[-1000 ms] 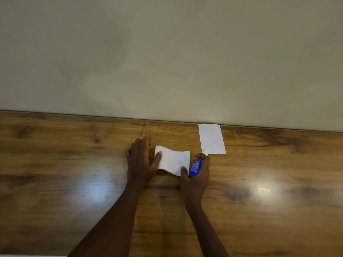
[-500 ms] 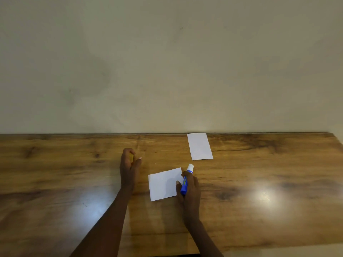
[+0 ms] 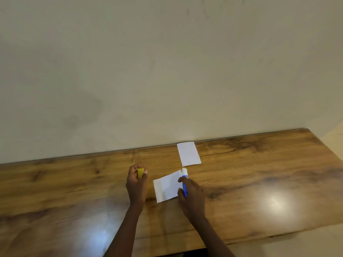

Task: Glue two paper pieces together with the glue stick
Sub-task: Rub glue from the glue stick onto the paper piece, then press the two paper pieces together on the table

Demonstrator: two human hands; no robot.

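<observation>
Two hands work over the desk (image 3: 74,197), and the change lies with the left hand (image 3: 137,184). A second ago it pressed the near paper (image 3: 168,188) flat with its thumb; now it has drawn off to the side, its fingers curled round a small yellow cap (image 3: 140,172), and touches the sheet no more. The right hand (image 3: 191,198) has its fingers closed on the glue stick (image 3: 184,181), which lies low along the right edge of that paper, its white tip pointing away from the person. With cap off and stick bared, gluing looks about to begin or just under way, though the loose sheet may slide now that nothing pins it.

That paper is thin, white and oblong, slightly skewed, with a narrow strip folded or creased along its left edge. The stick is a slim blue cylinder. The wood-grain desk is glossy, throwing back two bright patches of light, so paper should slip on it easily.

Farther off, just beyond the tip, the second paper (image 3: 189,153) lies flat by the desk's back edge, apart from the first. A plain, matt wall (image 3: 167,71) stands behind.
</observation>
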